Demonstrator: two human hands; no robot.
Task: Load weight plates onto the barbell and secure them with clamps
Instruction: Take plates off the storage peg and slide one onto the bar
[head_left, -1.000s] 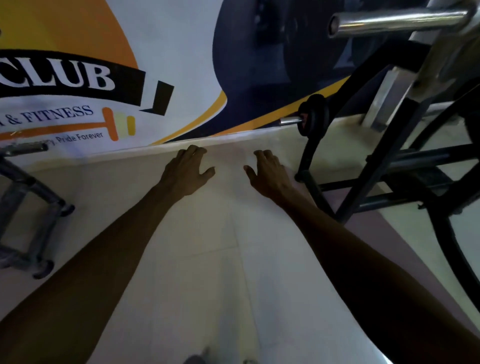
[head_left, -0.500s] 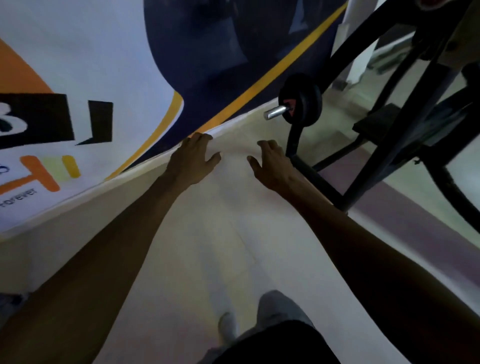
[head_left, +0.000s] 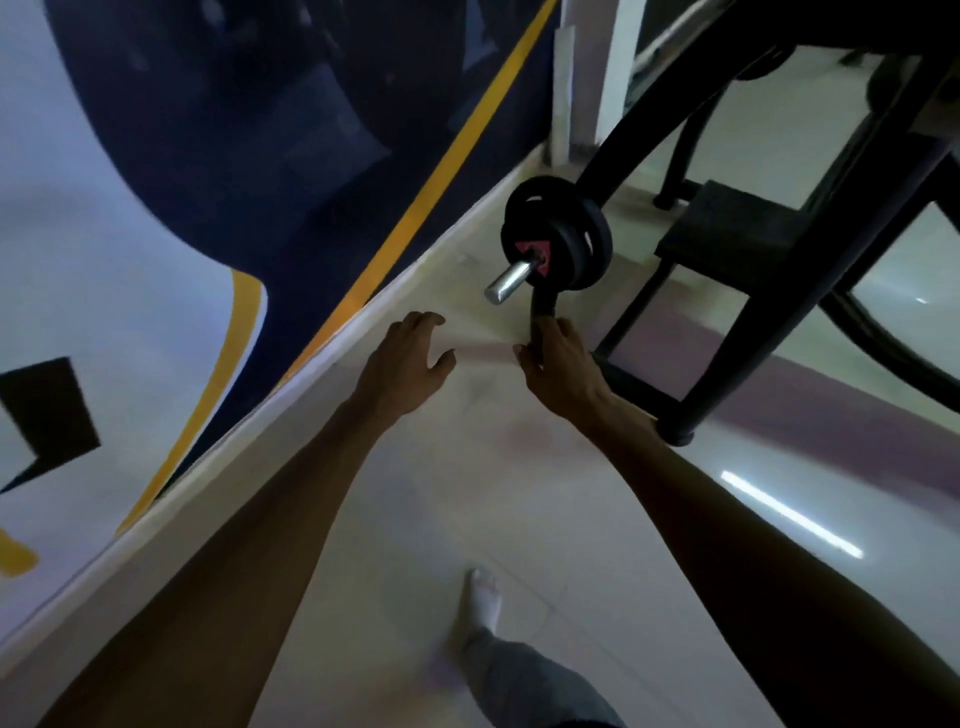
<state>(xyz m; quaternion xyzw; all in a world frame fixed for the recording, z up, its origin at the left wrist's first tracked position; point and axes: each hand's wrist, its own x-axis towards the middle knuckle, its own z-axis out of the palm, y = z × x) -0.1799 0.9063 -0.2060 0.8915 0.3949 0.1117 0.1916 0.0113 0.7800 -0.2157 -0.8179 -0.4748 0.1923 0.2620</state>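
Note:
Small black weight plates (head_left: 563, 236) with a red centre sit on a short steel peg (head_left: 511, 283) sticking out of the black rack (head_left: 727, 322). Both my arms reach forward over the pale floor. My left hand (head_left: 408, 358) hovers open, fingers spread, holding nothing, just left of and below the peg. My right hand (head_left: 558, 364) is open too, its fingers lying against the black post under the plates; whether they touch it I cannot tell. No barbell or clamp shows.
A wall banner (head_left: 208, 208) in blue, white and yellow runs along the left down to the floor edge. The black rack frame and a dark step (head_left: 732, 223) fill the right. My foot (head_left: 483, 603) and grey trouser leg are below.
The view has swung right and closer to the rack. The plates on the peg now sit just above my hands. My right hand has come up against the post. The chrome bar has left the view.

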